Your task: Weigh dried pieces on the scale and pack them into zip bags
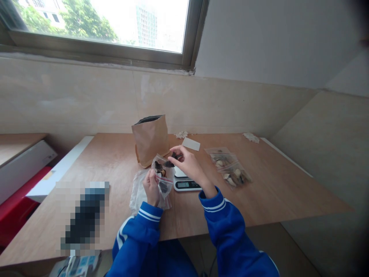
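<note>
A small clear zip bag (pixel 165 184) is pinched in my left hand (pixel 151 186); dark and brownish dried pieces show inside it. Just right of the bag's mouth, my right hand (pixel 187 163) holds a dark dried piece (pixel 173 157) between thumb and fingers. Beneath my right hand stands a white kitchen scale (pixel 186 185), its display facing me and its top partly covered by the hand. Empty-looking clear bags (pixel 138 194) lie flat under and left of my left hand. Behind them a brown paper bag (pixel 151 140) stands upright with its top open.
Filled zip bags (pixel 236 175) lie on the wooden table (pixel 276 184) to the right. A white card (pixel 191 144) and crumpled whitish scraps (pixel 181 134) are near the wall. A blurred dark object (pixel 86 213) rests at the left. The table's front edge runs close to my body.
</note>
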The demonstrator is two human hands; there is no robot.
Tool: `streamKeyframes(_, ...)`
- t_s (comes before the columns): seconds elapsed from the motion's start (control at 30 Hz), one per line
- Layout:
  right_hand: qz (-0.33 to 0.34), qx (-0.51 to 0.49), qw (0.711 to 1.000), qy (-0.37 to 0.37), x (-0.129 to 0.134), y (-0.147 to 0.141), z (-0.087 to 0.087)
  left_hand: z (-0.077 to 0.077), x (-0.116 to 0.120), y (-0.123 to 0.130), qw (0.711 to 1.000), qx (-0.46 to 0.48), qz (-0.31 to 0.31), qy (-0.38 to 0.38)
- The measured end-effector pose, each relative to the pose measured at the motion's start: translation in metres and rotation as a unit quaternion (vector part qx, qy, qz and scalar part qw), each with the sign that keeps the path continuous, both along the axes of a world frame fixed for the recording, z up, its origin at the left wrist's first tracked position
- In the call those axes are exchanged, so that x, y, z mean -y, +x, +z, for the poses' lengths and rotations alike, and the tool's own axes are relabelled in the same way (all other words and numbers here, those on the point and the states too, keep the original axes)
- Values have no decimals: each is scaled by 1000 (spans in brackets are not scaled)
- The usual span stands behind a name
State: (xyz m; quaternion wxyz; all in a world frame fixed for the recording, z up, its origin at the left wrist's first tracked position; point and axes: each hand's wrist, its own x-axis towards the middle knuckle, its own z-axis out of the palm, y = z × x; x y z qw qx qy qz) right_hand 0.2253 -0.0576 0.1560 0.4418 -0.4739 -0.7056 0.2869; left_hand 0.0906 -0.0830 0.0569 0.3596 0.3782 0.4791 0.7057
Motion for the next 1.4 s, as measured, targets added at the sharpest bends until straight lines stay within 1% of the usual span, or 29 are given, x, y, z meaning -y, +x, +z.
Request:
streamKeyframes(0.07, 68, 58, 995, -35, 10, -1, 7, -2, 0, -1, 1000, -16, -5, 3)
streamKeyframes(0.1, 94, 80, 991, -52, 13, -1, 8, -3, 1, -1, 1000, -24, -5, 6)
streamKeyframes(0.17, 121, 105, 984, -74, 16, 0, 4, -6, 1, -2, 999, -42, -7, 12)
streamKeyframes(0.27, 134, 110, 982, -81, 16, -1, -5, -10, 2, -2, 997, -72, -8, 22)
streamKeyframes(0.37, 139, 146, 977, -76, 17, -6, -10, -12, 3, -2, 994, -104, 1, 31)
streamKeyframes(0.5, 135, 190, 970, -73, 20, -12, -6, -13, 3, -3, 992, -112, 26, 41)
streamKeyframes(0.57, 124, 193, 973, -35, 23, -11, -3, -12, 3, -3, 992, -104, 38, 52)
streamKeyframes(0.63, 82, 167, 982, 17, 26, -5, -4, -9, 3, -2, 992, -92, 56, 62)
streamKeyframes(0.7, 26, 118, 992, 34, 33, 1, -10, -5, 4, -1, 992, -72, 78, 70)
streamKeyframes(0.73, 8, 94, 995, 20, 37, 4, -16, -3, 4, -1, 992, -61, 87, 74)
streamKeyframes(0.8, 8, 52, 998, -34, 46, 6, -29, 0, 5, 0, 992, -47, 90, 80)
streamKeyframes(0.87, 29, 10, 997, -76, 53, 3, -41, 2, 7, 2, 993, -50, 65, 84)
streamKeyframes(0.9, 34, -10, 996, -81, 55, 1, -46, 3, 9, 3, 994, -57, 43, 85)
streamKeyframes(0.97, 32, -48, 996, -67, 57, -5, -53, 6, 14, 5, 994, -72, -13, 87)
streamKeyframes(1.03, 24, -79, 995, -48, 56, -7, -55, 10, 20, 5, 989, -94, -67, 94)
streamKeyframes(1.1, 8, -104, 994, -41, 54, -3, -56, 14, 25, 4, 981, -129, -98, 103)
streamKeyframes(1.13, -3, -116, 992, -44, 53, 1, -56, 16, 27, 3, 979, -146, -92, 108)
streamKeyframes(1.17, -12, -130, 990, -51, 53, 6, -57, 17, 28, 1, 979, -159, -65, 107)
streamKeyframes(1.2, -19, -145, 987, -59, 53, 12, -58, 17, 28, -2, 981, -165, -24, 99)
streamKeyframes(1.27, -28, -178, 981, -74, 56, 24, -62, 17, 27, -8, 985, -154, 55, 61)
streamKeyframes(1.3, -30, -192, 978, -81, 58, 29, -64, 17, 26, -11, 987, -140, 63, 36)
streamKeyframes(1.33, -33, -202, 975, -85, 60, 33, -66, 17, 24, -13, 991, -126, 37, 12)
streamKeyframes(1.4, -39, -213, 972, -90, 64, 38, -69, 16, 22, -16, 992, -102, -77, -22)
